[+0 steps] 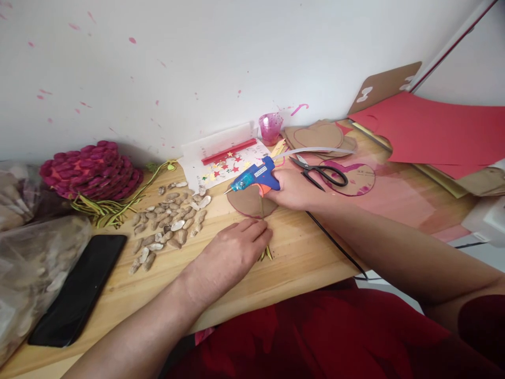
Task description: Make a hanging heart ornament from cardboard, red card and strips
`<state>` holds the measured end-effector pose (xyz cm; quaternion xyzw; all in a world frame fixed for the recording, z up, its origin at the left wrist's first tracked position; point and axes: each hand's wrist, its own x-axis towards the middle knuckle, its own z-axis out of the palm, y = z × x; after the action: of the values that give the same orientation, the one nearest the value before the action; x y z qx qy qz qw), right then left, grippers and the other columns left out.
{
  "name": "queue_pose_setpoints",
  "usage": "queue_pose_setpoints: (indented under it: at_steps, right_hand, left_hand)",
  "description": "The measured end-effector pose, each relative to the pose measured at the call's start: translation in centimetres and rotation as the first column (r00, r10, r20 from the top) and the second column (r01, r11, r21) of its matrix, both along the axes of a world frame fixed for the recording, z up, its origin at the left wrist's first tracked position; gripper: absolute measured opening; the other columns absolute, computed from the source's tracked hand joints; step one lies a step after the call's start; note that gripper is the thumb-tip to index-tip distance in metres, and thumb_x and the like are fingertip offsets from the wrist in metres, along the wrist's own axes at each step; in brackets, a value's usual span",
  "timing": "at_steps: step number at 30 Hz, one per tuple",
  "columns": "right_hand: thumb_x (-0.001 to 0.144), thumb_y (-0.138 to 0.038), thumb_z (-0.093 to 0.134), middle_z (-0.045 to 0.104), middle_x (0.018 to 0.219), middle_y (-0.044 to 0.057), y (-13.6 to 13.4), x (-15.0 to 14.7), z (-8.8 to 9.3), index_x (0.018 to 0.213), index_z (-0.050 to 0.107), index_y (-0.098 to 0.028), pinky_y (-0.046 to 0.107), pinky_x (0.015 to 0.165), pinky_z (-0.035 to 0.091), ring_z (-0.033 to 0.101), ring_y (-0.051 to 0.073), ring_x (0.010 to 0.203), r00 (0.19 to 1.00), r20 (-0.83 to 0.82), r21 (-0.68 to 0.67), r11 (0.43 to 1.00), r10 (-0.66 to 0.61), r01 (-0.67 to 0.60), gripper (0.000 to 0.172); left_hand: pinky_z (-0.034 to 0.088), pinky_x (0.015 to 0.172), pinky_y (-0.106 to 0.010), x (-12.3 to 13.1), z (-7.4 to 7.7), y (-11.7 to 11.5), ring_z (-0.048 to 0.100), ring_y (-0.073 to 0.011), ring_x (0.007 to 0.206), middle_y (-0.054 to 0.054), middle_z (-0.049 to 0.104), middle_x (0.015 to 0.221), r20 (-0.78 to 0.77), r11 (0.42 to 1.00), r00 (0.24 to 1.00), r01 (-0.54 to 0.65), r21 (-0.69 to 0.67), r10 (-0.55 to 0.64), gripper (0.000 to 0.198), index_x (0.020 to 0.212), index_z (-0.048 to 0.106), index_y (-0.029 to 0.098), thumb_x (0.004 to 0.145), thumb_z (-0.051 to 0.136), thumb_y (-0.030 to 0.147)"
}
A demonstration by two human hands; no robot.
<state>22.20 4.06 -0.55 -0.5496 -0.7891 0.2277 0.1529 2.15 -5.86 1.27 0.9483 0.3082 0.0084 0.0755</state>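
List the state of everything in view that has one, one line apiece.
Glue gun: gripped in the right hand
Stems by the left hand: partly covered by it
Cardboard below the gun: flat
Scissors: handles spread
Phone: screen dark
Cup: upright, stained pink
Peanut shells: loose, some split open
Near bag: holds contents
Wall: spattered pink

Blue glue gun (257, 174), orange trigger (270, 182), pink-spattered white wall (197, 63), red paper (445, 129)
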Motion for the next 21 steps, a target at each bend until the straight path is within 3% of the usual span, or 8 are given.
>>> queue_pose_setpoints:
  at_steps: [13,21]
  right_hand:
    - [0.088,-0.031,0.066,0.074,0.092,0.012,-0.5,-0.9,-0.7,0.092,0.068,-0.013,0.03,0.062,0.034,0.061,0.021,0.075,0.993,0.084,0.078,0.994,-0.077,0.071,0.018]
    - [0.088,-0.035,0.063,0.075,0.091,0.012,-0.5,-1.4,-1.2,0.095,0.07,-0.014,0.031,0.062,0.036,0.063,0.023,0.074,0.993,0.075,0.103,0.991,-0.091,0.083,0.023]
  left_hand:
    - [0.053,0.102,-0.039,-0.1,0.1,0.0,0.062,-0.0232,0.121,-0.009,0.068,0.122,0.09,0.999,0.996,-0.016,-0.051,0.02,0.03,0.126,0.058,0.019,0.101,0.047,0.008]
    - [0.056,0.095,-0.037,-0.3,-0.3,0.3,0.064,-0.0228,0.112,-0.008,0.07,0.116,0.113,1.0,0.994,0.008,0.01,-0.009,0.028,0.124,0.06,0.018,0.102,0.046,0.009]
